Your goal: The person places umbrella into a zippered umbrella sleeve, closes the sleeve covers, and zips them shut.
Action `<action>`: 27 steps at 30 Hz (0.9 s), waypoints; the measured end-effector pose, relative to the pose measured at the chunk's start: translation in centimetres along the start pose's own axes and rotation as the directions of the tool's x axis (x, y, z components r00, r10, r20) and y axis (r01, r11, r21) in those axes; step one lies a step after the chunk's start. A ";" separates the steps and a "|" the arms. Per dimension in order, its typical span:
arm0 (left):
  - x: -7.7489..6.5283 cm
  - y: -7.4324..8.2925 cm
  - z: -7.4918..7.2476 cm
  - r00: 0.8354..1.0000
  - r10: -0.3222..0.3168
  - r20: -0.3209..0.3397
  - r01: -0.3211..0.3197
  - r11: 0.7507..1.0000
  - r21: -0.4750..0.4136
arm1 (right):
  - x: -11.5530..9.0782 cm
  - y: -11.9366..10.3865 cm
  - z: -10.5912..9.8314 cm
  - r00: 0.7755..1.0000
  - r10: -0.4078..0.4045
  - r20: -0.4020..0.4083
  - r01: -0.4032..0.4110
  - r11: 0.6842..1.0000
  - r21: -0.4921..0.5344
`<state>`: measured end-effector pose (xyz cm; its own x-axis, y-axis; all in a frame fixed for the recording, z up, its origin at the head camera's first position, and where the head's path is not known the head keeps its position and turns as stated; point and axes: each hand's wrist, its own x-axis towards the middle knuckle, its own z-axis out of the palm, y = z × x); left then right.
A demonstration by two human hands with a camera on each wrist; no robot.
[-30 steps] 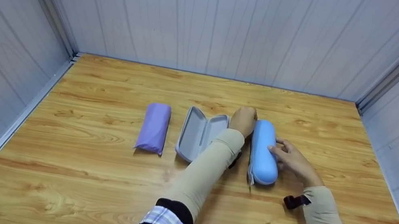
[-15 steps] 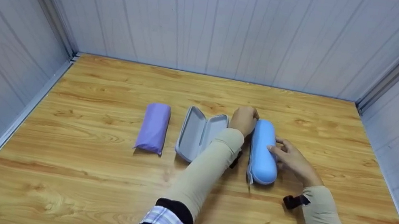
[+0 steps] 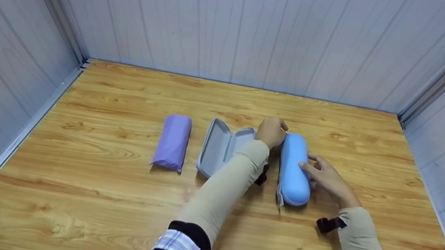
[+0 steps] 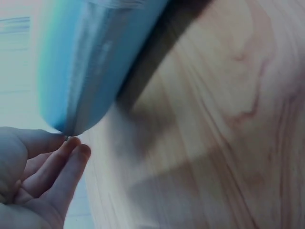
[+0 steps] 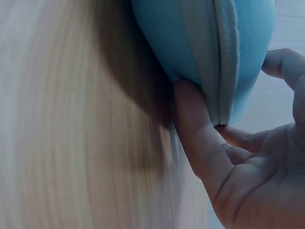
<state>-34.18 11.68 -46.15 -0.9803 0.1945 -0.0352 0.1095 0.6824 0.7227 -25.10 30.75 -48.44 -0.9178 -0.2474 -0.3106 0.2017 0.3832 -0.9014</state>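
A blue zippered case (image 3: 295,170) lies lengthwise on the wooden table, its lid down. In the head view my left hand (image 3: 272,132) is at its far left corner. The left wrist view shows that hand's thumb and fingertips pinching a tiny zipper pull (image 4: 67,138) at the end of the grey zipper band (image 4: 88,67). From the right side my right hand (image 3: 327,180) grips the case, thumb on top. In the right wrist view its fingers (image 5: 193,109) press the case's underside, beside the zipper seam (image 5: 220,71).
An open grey-lined case (image 3: 214,149) lies left of the blue one, partly covered by my left forearm (image 3: 225,189). Farther left is a purple wrapped packet (image 3: 172,141). Pale panel walls (image 3: 240,23) close off the table (image 3: 78,191) at the back and both sides.
My left hand and forearm have shifted slightly to the left and away from me at the case's far end. The right hand and the blue case have stayed almost still.
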 end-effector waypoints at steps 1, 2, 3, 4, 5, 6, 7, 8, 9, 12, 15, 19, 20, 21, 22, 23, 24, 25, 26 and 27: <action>0.0 0.0 -0.2 1.000 -0.004 0.019 0.004 1.000 -0.015 | 0.0 0.0 -0.1 1.000 0.002 -0.001 -0.002 1.000 -0.001; -0.1 0.0 -0.4 0.999 -0.009 0.038 0.010 1.000 -0.025 | 0.0 0.0 -0.1 1.000 0.002 0.001 -0.002 1.000 -0.001; -0.2 0.1 -0.6 0.998 -0.010 0.058 0.012 0.999 -0.035 | 0.0 0.0 -0.1 1.000 0.004 0.004 -0.004 1.000 0.001; -0.3 0.1 -0.7 0.997 -0.016 0.080 0.020 0.999 -0.042 | 0.0 0.0 -0.2 1.000 0.006 0.007 -0.006 1.000 0.003; -0.4 0.2 -0.9 0.995 -0.022 0.098 0.027 0.998 -0.050 | 0.0 0.0 -0.2 1.000 0.009 0.008 -0.009 1.000 0.005; -0.5 0.2 -1.2 0.993 -0.027 0.116 0.034 0.998 -0.061 | 0.0 0.0 -0.2 1.000 0.011 0.008 -0.011 1.000 0.006; -0.7 0.2 -1.4 0.990 -0.035 0.138 0.046 0.996 -0.079 | 0.0 0.0 -0.2 1.000 0.013 0.008 -0.013 1.000 0.007; -0.8 0.3 -1.6 0.986 -0.047 0.158 0.063 0.993 -0.095 | 0.1 0.0 -0.2 1.000 0.014 0.008 -0.014 1.000 0.006; -1.0 0.3 -1.7 0.981 -0.063 0.182 0.087 0.989 -0.122 | 0.1 0.0 -0.2 1.000 0.014 0.009 -0.014 1.000 0.004; -1.7 0.3 -2.3 0.959 -0.111 0.261 0.170 0.961 -0.216 | 0.1 0.0 0.0 1.000 0.011 0.011 -0.011 1.000 -0.002; -2.6 0.3 -2.5 0.929 -0.130 0.347 0.242 0.922 -0.302 | 0.2 0.1 0.0 1.000 0.006 0.016 -0.006 1.000 0.005; -3.5 0.3 -2.6 0.893 -0.100 0.439 0.274 0.895 -0.353 | 0.2 0.2 -0.1 1.000 0.003 0.022 -0.003 1.000 0.023; -3.6 0.2 -2.6 0.886 -0.092 0.454 0.276 0.892 -0.358 | 0.2 0.2 -0.1 1.000 0.002 0.023 -0.002 1.000 0.024; -3.8 0.1 -2.5 0.878 -0.085 0.470 0.281 0.888 -0.364 | 0.2 0.2 -0.1 1.000 0.001 0.022 -0.001 1.000 0.021; -3.9 0.1 -2.5 0.873 -0.082 0.481 0.287 0.883 -0.371 | 0.1 0.2 -0.1 1.000 0.000 0.020 -0.001 1.000 0.017; -4.1 0.0 -2.4 0.868 -0.079 0.490 0.293 0.878 -0.377 | 0.1 0.2 -0.1 1.000 0.001 0.018 -0.001 1.000 0.013; -4.2 -0.1 -2.3 0.863 -0.075 0.499 0.298 0.874 -0.384 | 0.1 0.2 -0.1 1.000 0.001 0.018 -0.001 1.000 0.011; -4.4 -0.2 -2.1 0.858 -0.073 0.508 0.305 0.869 -0.390 | 0.1 0.2 -0.1 1.000 0.001 0.017 -0.001 1.000 0.007; -4.6 -0.3 -1.9 0.853 -0.074 0.516 0.315 0.862 -0.398 | 0.0 0.2 -0.1 1.000 0.001 0.017 -0.001 1.000 0.005; -4.9 -0.4 -1.7 0.849 -0.074 0.523 0.325 0.853 -0.408 | 0.0 0.2 0.0 1.000 0.000 0.018 0.000 1.000 0.006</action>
<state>-29.74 9.21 -45.10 -0.7541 0.4836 -0.4443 -0.2926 0.3583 0.8866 -25.08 30.85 -48.58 -0.9114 -0.2640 -0.3157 0.2035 0.3778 -0.9033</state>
